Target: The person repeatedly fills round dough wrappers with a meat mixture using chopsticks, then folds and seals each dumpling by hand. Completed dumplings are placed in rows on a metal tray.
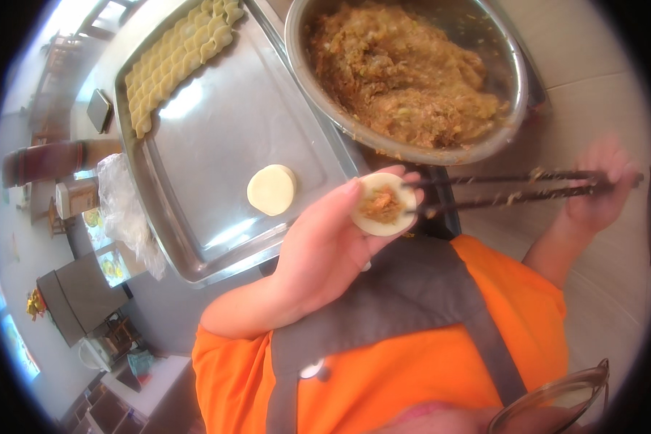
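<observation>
My left hand (325, 244) holds a round dumpling wrapper (386, 227) on its fingers, thumb at the edge. A small mound of minced filling (381, 205) sits in the wrapper's middle. Dark chopsticks (499, 189) with bits of filling stuck on them are gripped in my right hand (602, 184), off to the right and blurred. Their tips reach the wrapper's right side. Beyond my hands stands a big metal bowl (521, 103) of minced filling. On the metal tray (222, 146) lies a short stack of round wrappers (272, 190), just left of my left hand.
Tight rows of folded dumplings (179, 59) cover the tray's far left part. Beside the tray's left edge are a clear plastic bag (127, 211), a dark flat object (99, 110) and a box-like container (77, 197). Chairs and shelving stand farther left.
</observation>
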Demonstrator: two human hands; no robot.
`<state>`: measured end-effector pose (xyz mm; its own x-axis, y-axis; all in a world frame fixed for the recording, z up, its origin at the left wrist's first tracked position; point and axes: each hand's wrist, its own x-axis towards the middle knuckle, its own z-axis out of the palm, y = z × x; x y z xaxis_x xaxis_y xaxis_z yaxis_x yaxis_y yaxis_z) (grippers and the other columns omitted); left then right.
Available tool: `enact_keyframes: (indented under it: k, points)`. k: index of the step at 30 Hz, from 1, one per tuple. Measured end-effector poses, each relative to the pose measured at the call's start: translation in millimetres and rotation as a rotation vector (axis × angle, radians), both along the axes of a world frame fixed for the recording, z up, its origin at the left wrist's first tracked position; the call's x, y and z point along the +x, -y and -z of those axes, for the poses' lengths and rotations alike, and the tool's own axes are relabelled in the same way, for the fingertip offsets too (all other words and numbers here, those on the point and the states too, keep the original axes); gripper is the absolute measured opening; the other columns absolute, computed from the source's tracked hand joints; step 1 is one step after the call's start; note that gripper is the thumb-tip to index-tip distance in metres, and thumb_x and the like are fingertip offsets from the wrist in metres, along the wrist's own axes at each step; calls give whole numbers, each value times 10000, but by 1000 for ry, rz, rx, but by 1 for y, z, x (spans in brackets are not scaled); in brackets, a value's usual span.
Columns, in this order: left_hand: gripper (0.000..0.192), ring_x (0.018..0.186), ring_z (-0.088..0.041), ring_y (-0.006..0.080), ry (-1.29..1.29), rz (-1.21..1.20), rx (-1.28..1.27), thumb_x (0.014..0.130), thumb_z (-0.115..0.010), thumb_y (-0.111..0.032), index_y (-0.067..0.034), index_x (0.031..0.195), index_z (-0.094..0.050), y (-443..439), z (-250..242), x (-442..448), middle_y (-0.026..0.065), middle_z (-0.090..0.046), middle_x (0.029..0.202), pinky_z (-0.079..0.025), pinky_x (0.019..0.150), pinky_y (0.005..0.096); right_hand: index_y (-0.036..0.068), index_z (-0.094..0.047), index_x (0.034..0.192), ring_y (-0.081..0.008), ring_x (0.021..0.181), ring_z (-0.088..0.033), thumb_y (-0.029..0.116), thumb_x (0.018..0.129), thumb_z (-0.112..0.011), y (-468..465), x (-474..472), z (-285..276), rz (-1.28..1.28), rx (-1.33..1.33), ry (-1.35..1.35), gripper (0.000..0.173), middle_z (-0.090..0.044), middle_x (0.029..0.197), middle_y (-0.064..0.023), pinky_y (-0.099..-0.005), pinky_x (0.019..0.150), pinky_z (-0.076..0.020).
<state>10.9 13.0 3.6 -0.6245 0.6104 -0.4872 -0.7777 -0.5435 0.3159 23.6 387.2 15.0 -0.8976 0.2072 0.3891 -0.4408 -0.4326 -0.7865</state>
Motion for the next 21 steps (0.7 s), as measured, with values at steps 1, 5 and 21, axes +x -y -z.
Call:
enact_keyframes:
  k: [1, 5, 21]
  points:
    - [512, 1368, -453, 332, 5, 9, 1, 1062, -410, -306, 37, 1440, -375, 0, -1, 0, 205, -445, 1477, -396, 1148, 438, 106, -480, 759, -184, 651, -443, 353, 1047, -478, 13, -1, -2, -64, 51, 20, 380, -457, 825, -66, -278, 522, -454]
    - [515, 1361, -461, 320, -3, 22, 41, 1062, -409, -308, 45, 1436, -382, 0, -2, 0, 204, -444, 1479, -400, 1148, 426, 105, -504, 772, -167, 640, -439, 387, 1051, -462, 28, -5, 7, -48, 174, 8, 399, -479, 844, -66, -254, 486, -428]
    - [525, 1362, -459, 335, 2, -21, 17, 1055, -426, -300, 46, 1445, -363, 2, 0, 1, 221, -444, 1471, -399, 1144, 449, 34, -592, 849, -212, 872, -509, 230, 1013, -540, -19, -15, 18, 233, 250, 56, 260, -546, 888, -84, -342, 788, -443]
